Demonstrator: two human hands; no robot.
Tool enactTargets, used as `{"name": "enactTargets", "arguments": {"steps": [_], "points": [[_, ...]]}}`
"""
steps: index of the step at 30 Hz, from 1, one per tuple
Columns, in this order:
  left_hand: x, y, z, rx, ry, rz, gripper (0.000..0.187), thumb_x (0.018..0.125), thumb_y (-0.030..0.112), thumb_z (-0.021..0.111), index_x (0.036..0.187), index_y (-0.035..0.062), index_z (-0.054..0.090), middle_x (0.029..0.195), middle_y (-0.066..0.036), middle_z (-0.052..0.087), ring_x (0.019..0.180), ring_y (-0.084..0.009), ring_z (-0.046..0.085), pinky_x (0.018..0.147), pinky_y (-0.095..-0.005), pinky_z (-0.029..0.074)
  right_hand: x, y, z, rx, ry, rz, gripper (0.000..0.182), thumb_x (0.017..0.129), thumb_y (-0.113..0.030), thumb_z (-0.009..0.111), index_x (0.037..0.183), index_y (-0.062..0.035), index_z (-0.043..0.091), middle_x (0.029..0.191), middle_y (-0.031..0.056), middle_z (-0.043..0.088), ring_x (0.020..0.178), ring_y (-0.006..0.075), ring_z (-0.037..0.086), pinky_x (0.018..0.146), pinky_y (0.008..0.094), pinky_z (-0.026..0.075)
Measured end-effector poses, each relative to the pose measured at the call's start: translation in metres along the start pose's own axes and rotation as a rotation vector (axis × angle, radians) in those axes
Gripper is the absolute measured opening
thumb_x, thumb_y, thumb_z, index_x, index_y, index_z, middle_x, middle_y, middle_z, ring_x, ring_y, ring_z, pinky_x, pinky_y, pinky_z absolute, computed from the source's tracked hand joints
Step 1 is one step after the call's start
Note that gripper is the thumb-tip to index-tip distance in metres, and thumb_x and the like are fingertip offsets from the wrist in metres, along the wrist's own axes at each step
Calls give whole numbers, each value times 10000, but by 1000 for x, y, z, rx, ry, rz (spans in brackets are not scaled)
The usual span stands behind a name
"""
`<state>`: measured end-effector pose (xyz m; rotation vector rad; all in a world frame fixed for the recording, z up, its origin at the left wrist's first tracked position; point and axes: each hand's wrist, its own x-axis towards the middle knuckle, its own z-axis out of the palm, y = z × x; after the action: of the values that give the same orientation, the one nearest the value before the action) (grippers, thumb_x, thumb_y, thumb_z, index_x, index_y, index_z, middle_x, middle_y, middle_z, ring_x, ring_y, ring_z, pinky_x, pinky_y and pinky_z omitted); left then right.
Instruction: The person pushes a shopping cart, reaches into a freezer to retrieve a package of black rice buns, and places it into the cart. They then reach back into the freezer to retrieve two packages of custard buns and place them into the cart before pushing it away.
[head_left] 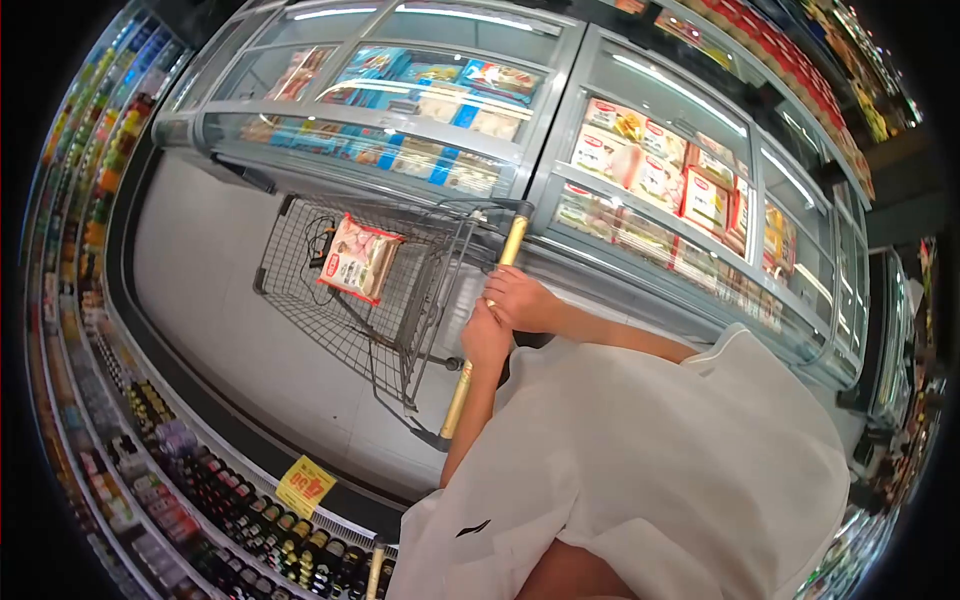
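Observation:
Both my hands are wrapped around the yellow handle (457, 405) of a shopping cart, close together near its middle. My left hand (485, 338) is closed on it just beside my right hand (522, 300), and the two touch. In front of them stretches the wire cart basket (345, 325). A red and white plastic food package (360, 260) lies in it, printed with a picture of pale pieces. Some black cord (318, 240) is bunched beside the package.
Glass-topped freezer cases (540, 130) with bagged food run along the far side. Opposite stands a shelf of dark bottles (225, 485) with a yellow price sign (305, 485). Grey floor (200, 260) lies between them. Another yellow bar (376, 570) shows at the bottom edge.

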<state>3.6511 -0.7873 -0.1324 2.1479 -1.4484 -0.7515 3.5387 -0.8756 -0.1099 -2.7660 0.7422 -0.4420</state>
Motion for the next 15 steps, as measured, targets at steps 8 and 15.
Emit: {"name": "enactTargets", "arguments": {"steps": [8, 15], "points": [[-5, -2, 7, 256, -21, -19, 308, 883, 283, 646, 1019, 22, 556, 813, -224, 684, 791, -424, 675, 699, -537, 526, -62, 11, -43, 310, -170, 311, 281, 892, -230, 629, 1108, -58, 679, 1320, 116, 573, 1065, 320, 630, 903, 443, 516], [20, 14, 6, 221, -230, 27, 394, 880, 314, 657, 1068, -15, 549, 865, -256, 672, 857, -458, 654, 759, -537, 506, -166, 70, -88, 217, -68, 711, 125, 868, -247, 645, 891, -132, 687, 745, 88, 697, 757, 332, 676, 688, 453, 531]]}}
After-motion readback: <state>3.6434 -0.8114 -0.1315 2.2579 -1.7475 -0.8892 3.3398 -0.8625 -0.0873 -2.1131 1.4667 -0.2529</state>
